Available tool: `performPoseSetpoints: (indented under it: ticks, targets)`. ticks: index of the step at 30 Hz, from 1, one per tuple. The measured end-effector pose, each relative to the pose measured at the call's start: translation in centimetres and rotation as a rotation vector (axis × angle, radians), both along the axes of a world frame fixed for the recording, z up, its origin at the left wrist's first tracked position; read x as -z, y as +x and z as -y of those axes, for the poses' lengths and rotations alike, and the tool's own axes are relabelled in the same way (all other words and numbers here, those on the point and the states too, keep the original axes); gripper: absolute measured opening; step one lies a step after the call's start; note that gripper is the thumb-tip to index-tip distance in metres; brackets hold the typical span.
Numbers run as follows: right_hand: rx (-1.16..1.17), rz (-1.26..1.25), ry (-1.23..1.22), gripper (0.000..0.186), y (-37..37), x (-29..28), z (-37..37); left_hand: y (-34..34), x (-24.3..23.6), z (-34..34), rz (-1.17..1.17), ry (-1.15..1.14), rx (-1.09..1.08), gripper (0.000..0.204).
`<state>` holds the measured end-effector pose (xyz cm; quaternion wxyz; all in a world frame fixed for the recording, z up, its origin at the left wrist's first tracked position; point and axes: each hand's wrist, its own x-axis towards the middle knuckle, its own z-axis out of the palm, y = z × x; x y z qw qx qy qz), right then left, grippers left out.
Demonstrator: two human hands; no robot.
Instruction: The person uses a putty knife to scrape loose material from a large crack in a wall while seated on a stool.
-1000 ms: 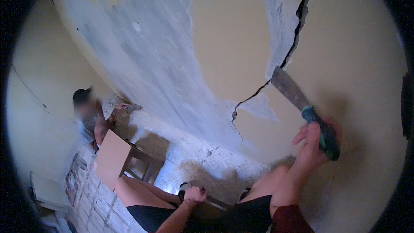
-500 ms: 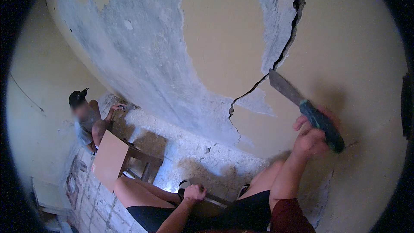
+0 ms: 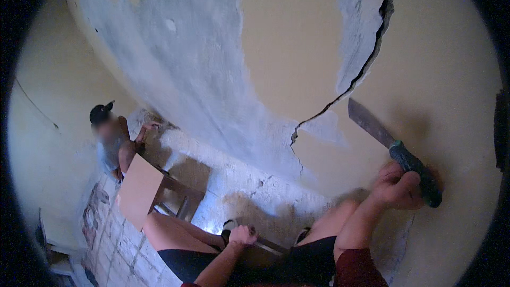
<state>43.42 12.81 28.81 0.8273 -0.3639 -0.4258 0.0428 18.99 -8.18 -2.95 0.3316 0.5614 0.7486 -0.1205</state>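
Observation:
My right hand [image 3: 396, 187] is closed around the green and black handle [image 3: 417, 172] of a broad-bladed knife. Its dull, stained blade [image 3: 369, 122] points up and left along the wall, the tip just below a long dark crack [image 3: 378, 42]. Whether the tip touches the wall I cannot tell. Between my knees, my left hand [image 3: 243, 235] is closed, low down beside a dark narrow bar [image 3: 270, 246]. What it grips is mostly hidden by the fingers. Grey-white scraped patches [image 3: 186, 58] surround remaining yellowish paint [image 3: 292, 42] left of the crack.
Left of my legs stands a wooden chair [image 3: 180, 194] with a flat tan board [image 3: 139, 183]. Beyond it another person [image 3: 111, 146] in a dark cap crouches, a hand near the wall's foot. Pale debris [image 3: 244, 170] covers the floor along the wall; worn tiles [image 3: 119, 234] lie at left.
The knife has drawn slightly down and right, its tip coming back from the crack. My right hand moved with it. The whole view has shifted a little; my left hand stays low.

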Motion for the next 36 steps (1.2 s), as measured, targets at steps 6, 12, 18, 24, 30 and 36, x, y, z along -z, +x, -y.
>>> performPoseSetpoints:
  ticks: [6,12,18,24,30,36]
  targets:
    - [-0.089,0.133,0.063,0.027,-0.9,0.2,-0.2,-0.8,1.7,0.4,0.063,0.088,-0.056,0.041]
    - [-0.011,0.09,0.08,0.032,0.0,0.8,0.8,0.1,-0.4,-0.3,0.028,-0.011,-0.054,0.044]
    - [-0.053,0.211,0.245,0.034,-0.1,0.7,0.3,-0.1,-0.4,-0.1,0.018,0.024,-0.047,0.043]
    - [0.019,0.285,0.256,0.037,-0.6,0.8,0.0,-0.1,0.7,0.1,0.059,0.075,-0.007,0.038]
    - [0.013,0.298,0.31,0.035,1.1,1.8,0.3,0.0,0.6,0.2,0.024,0.075,-0.049,0.037]
    - [-0.06,0.165,0.322,0.033,-0.7,1.1,0.2,-0.1,0.5,0.2,0.052,0.061,-0.078,0.038]
